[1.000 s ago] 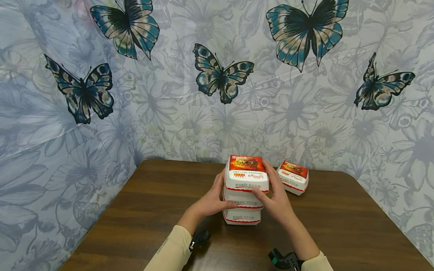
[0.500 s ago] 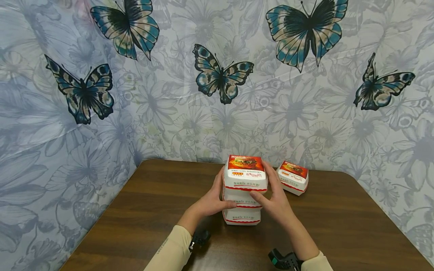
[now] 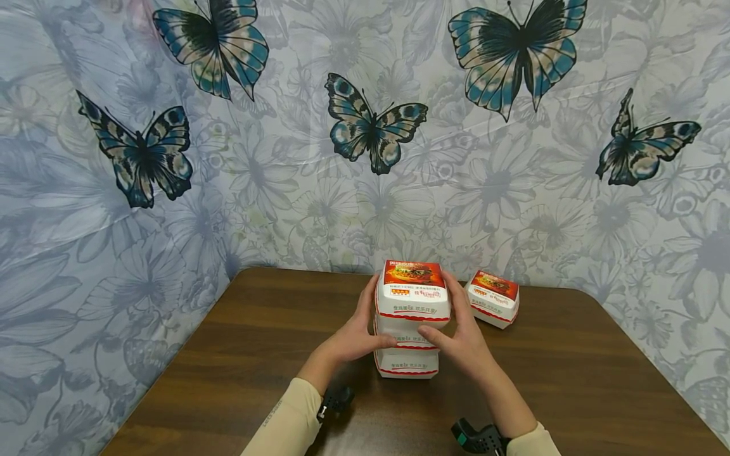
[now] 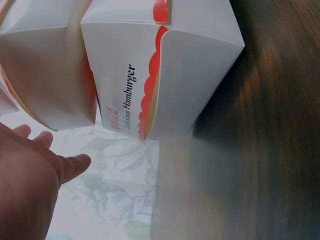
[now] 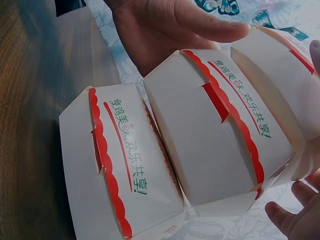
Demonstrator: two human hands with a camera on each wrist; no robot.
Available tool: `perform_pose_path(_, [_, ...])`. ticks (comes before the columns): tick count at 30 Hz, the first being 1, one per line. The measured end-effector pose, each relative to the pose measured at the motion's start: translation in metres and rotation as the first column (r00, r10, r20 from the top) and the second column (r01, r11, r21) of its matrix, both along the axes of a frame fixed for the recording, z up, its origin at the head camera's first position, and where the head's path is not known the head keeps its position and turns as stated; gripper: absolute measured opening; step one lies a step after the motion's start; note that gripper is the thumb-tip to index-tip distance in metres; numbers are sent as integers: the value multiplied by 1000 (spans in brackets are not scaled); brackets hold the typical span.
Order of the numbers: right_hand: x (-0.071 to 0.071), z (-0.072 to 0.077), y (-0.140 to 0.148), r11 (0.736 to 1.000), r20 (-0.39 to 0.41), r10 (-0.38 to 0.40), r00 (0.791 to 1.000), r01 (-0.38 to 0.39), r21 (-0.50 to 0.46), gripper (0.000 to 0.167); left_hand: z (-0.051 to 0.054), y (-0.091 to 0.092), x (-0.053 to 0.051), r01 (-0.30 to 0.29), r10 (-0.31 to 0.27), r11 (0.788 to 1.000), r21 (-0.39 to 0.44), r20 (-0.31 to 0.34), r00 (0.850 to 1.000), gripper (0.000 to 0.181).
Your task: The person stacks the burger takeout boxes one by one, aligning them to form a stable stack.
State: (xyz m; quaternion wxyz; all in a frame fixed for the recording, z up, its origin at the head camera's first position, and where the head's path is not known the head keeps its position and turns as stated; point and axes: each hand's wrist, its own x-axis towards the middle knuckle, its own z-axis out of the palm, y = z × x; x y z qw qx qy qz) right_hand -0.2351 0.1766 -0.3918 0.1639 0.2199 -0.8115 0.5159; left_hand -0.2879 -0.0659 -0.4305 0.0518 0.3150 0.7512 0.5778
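- Head view: a stack (image 3: 407, 328) of three lidded boxes stands upright on the table (image 3: 245, 354), in from the far edge and roughly midway between the two far corners.
- Condition: upper box (image 3: 413, 301), middle box (image 3: 406, 332) and lowest box (image 3: 407, 364) all closed; contents hidden.
- A separate box (image 3: 493, 301), also closed, sits near the far edge, between the stack and the far right corner.
- The left hand (image 3: 359, 332) has its fingers extended along the stack's left side, thumb reaching across the front of the middle box.
- The right hand (image 3: 461, 329) has its fingers extended along the right side, thumb pointing inward at the front. How firmly either presses cannot be told.
- Material: smooth white folded card, tapered walls, red scalloped edging; burger picture on the upper and separate lids; green characters on the fronts. Left wrist view reads "Delicious Hamburger" on one side.
- Surface: brown wood grain, rounded far corners.
- Room: pale grey floral backdrop (image 3: 256, 221) printed with teal, black and cream butterflies (image 3: 373, 130).
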Motion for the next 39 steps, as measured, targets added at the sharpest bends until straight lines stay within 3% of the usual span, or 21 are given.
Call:
perform_pose_path(7, [0,0,7,1000,11,15,1000,-15,-11,100,5,0,2,-10,11,999,31,-46,999,122])
perform_pose_path(11, [1,3,15,997,38,22,999,-19,-70,95,9,0,4,-5,10,999,54,-88,996,124])
perform_pose_path(17, [-1,5,29,988,10,17,1000,-15,-154,78,9,-1,3,-12,18,998,54,-118,993,124])
perform_pose_path(22, [-9,5,42,979,5,-32,999,33,-200,67,7,-1,1,-23,31,998,59,-135,990,124])
perform_pose_path(29, [-17,0,62,958,89,-118,989,137,-253,64,6,-1,-3,-32,42,998,63,-164,986,124])
perform_pose_path(32, [-25,-7,73,964,111,-167,980,186,-191,69,6,-3,-3,-42,53,997,69,-172,984,126])
perform_pose_path(35, [-36,-16,88,968,127,-238,963,246,-56,75,7,-3,-3,-41,51,997,63,-174,983,126])
perform_pose_path(39, [-46,-31,108,946,152,-321,935,307,104,84,7,-3,-1,-33,40,998,48,-169,985,128])
